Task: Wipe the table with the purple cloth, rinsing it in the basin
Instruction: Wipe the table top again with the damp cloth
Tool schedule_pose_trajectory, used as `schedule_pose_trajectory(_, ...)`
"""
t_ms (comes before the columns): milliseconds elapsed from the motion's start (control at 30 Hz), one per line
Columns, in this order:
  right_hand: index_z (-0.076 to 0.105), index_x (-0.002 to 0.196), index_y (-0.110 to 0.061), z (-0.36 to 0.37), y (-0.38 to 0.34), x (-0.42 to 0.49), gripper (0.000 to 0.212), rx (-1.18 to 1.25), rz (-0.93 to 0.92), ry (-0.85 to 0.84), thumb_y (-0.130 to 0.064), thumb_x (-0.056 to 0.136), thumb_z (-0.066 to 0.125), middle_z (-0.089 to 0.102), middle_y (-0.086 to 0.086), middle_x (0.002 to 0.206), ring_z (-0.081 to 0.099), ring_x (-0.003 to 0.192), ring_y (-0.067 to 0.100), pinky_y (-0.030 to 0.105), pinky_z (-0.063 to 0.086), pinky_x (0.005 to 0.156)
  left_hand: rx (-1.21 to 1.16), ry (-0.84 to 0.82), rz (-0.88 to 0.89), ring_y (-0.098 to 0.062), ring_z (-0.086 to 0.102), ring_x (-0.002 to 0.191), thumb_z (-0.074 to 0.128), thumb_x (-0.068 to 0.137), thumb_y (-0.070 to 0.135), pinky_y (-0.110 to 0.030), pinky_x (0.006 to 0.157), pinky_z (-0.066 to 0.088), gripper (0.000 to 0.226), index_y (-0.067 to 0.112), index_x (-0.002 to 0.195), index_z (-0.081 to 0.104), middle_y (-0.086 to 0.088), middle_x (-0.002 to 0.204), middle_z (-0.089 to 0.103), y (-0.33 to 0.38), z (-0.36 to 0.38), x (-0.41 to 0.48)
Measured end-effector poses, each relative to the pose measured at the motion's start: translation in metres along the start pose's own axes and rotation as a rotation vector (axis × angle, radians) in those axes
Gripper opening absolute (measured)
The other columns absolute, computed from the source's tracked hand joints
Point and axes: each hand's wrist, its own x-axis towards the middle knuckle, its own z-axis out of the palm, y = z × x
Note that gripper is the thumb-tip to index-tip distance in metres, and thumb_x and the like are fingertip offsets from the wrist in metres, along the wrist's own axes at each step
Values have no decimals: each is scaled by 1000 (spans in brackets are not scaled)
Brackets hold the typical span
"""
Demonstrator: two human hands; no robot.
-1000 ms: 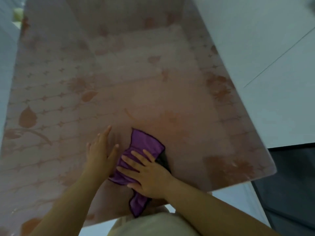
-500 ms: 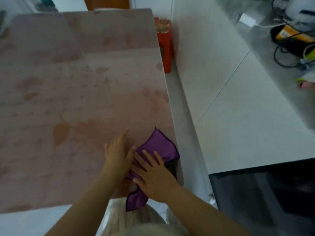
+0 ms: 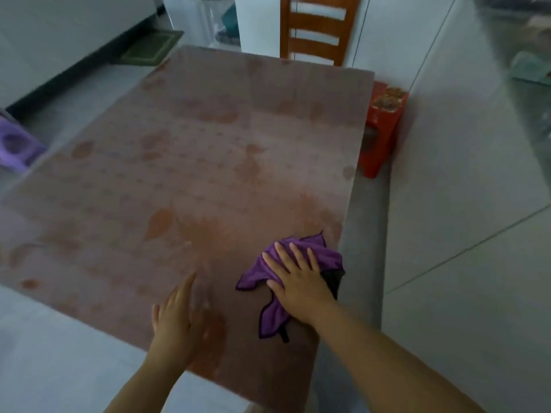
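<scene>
The purple cloth [image 3: 320, 254], edged in black, lies crumpled near the table's near right corner. My right hand [image 3: 298, 278] presses flat on it with straight, spread fingers. My left hand [image 3: 179, 317] rests flat on the bare table surface, to the left of the cloth and apart from it. The table [image 3: 208, 162] has a pinkish top printed with brown leaves. No basin shows in this view.
A wooden chair [image 3: 314, 28] stands at the table's far end. A red stool [image 3: 381, 129] sits on the floor off the right edge. A purple plastic stool [image 3: 16, 147] is at the far left. Grey tiled floor runs along the right.
The view has swung and lifted, showing the whole table. My right hand and the cloth have slid away from my left hand, toward the right edge; a gap now separates the hands.
</scene>
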Motion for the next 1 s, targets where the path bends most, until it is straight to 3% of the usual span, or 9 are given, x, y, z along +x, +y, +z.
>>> schedule_pose_trajectory(133, 43, 136, -37, 24, -47, -47, 57, -90, -191, -58, -59, 84, 30, 44, -4, 143, 44, 130, 26, 50, 25, 105, -2, -10, -51, -34, 41, 126, 52, 86, 30, -54, 108, 20, 58, 17, 139, 31, -12, 135, 48, 9, 24, 13)
schedule_pose_trajectory(333, 38, 137, -44, 10, -24, -24, 56, -75, -520, -125, -62, 84, 37, 42, -12, 144, 43, 130, 16, 41, 39, 104, 23, -24, -55, -25, 25, 138, 50, 90, 29, -50, 113, 9, 59, 23, 142, 24, -3, 145, 38, 38, 30, 40)
schedule_pose_trajectory(400, 34, 140, -40, -9, 10, 19, 57, -125, -476, -65, -60, 87, 41, 37, -7, 148, 39, 134, 22, 44, 33, 106, 9, 16, -81, -26, 28, 137, 48, 87, 34, -49, 113, 8, 60, 21, 142, 26, -5, 144, 39, 42, 25, 44)
schedule_pose_trajectory(500, 4, 146, -39, -34, 64, 83, 58, -116, -336, -75, -55, 95, 25, -1, -6, 157, 0, 145, 24, 43, -5, 114, 20, 116, -165, -27, 30, 136, 50, 86, 29, -50, 112, 7, 61, 20, 142, 26, -6, 143, 40, 48, 19, 31)
schedule_pose_trajectory(567, -8, 145, -38, -35, 71, 96, 58, -91, -260, -105, -55, 96, 17, -13, -4, 157, -12, 144, 26, 45, -14, 111, 10, 183, -293, -28, 32, 135, 55, 86, 18, -51, 112, 9, 63, 20, 142, 26, -9, 141, 42, 52, 24, 11)
schedule_pose_trajectory(700, 16, 147, -31, -4, 19, 24, 58, -24, -736, -128, -51, 94, 26, 7, 3, 158, 3, 143, 34, 57, -17, 105, -44, 193, -453, -28, 34, 133, 52, 87, 18, -51, 112, 14, 62, 21, 142, 23, -10, 139, 44, 74, 49, -14)
schedule_pose_trajectory(800, 33, 142, -26, 4, 7, -13, 50, 83, -1009, -288, -43, 95, 38, 20, 6, 155, 3, 144, 31, 50, -14, 112, -48, 183, -454, -28, 31, 134, 50, 90, 25, -49, 114, 11, 62, 26, 142, 18, -10, 139, 44, 85, 56, -11)
schedule_pose_trajectory(900, 17, 147, -34, -8, 40, 24, 55, 41, -955, -198, -46, 96, 35, 8, -2, 158, 4, 144, 26, 43, -13, 112, -53, 243, -425, -29, 30, 136, 53, 88, 22, -51, 114, 9, 63, 25, 142, 20, -9, 142, 41, 86, 46, -3)
schedule_pose_trajectory(1000, 6, 146, -38, -26, 94, 83, 58, -57, -634, -39, -53, 95, 30, -1, -4, 157, 7, 144, 29, 46, -8, 112, -32, 241, -408, -29, 29, 137, 54, 87, 20, -53, 114, 9, 64, 24, 142, 21, -8, 144, 40, 82, 36, 0)
